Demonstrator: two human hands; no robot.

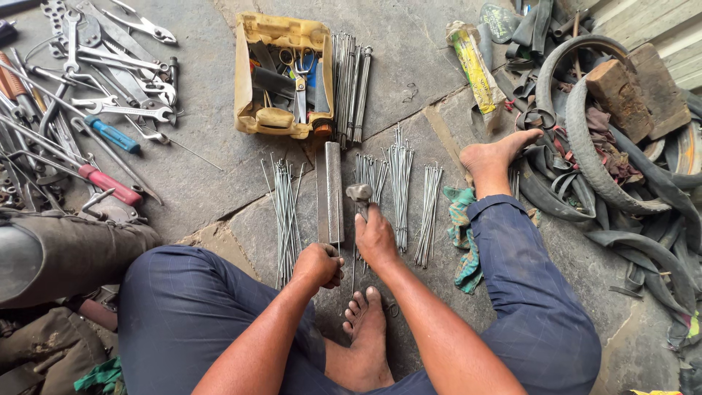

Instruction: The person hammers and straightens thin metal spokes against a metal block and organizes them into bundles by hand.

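Centre frame: right hand [375,240] grasps one hammer [360,196], head resting beside one flat metal bar [330,192]; left hand [319,264] is clenched at the bar's near end, contents unclear. Four loose spoke bundles [400,183] lie around the bar; a fifth leans against one yellow tray [281,73], upper centre.

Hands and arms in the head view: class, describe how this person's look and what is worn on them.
Both the left hand and the right hand are bare: no gloves, rings or watch visible. The forearms are bare too, with no sleeves in view.
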